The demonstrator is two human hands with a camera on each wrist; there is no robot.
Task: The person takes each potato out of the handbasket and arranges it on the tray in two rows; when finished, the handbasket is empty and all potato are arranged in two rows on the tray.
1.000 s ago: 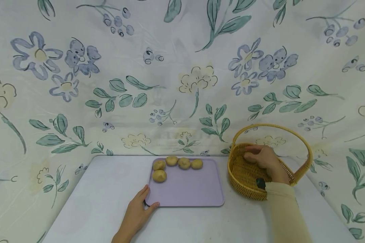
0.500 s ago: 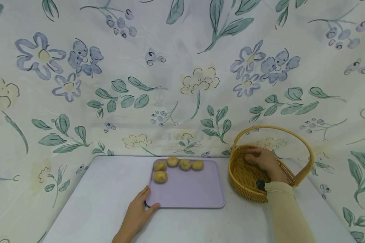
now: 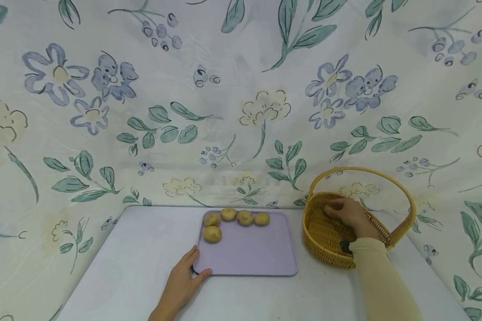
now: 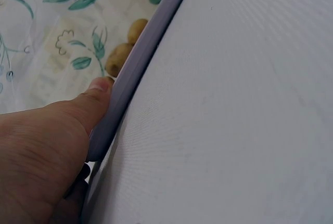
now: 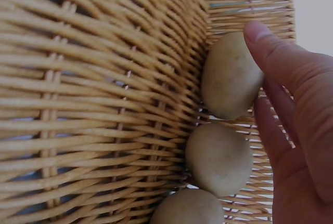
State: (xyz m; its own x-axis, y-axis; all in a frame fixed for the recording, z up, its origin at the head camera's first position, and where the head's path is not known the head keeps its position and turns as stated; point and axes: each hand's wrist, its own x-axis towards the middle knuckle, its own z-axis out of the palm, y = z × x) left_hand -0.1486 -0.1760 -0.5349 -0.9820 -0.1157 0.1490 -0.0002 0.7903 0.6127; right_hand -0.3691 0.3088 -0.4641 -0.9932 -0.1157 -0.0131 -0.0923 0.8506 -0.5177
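In the head view, my left hand (image 3: 180, 285) holds the near left corner of a lilac tray (image 3: 257, 256), its thumb at the front edge and fingers along the left side. Several potatoes (image 3: 212, 234) sit along the tray's back and left edges. My right hand (image 3: 351, 216) reaches inside a wicker basket (image 3: 327, 257) with a tall handle. The right wrist view shows it gripping a potato (image 5: 231, 76) between thumb and fingers, against the basket's inner wall. Beside that lie a second potato (image 5: 218, 159) and a third potato (image 5: 190, 208), partly cut off by the frame.
Tray and basket stand side by side on a white table (image 3: 140, 249). The basket's arched handle (image 3: 361, 169) rises above the right hand. A floral cloth (image 3: 225, 111) hangs behind the table. A small dark object (image 3: 346, 246) shows at the right wrist.
The view has shifted slightly. My right hand stays in the basket, and its fingers have moved very little. The left hand and tray keep their places.
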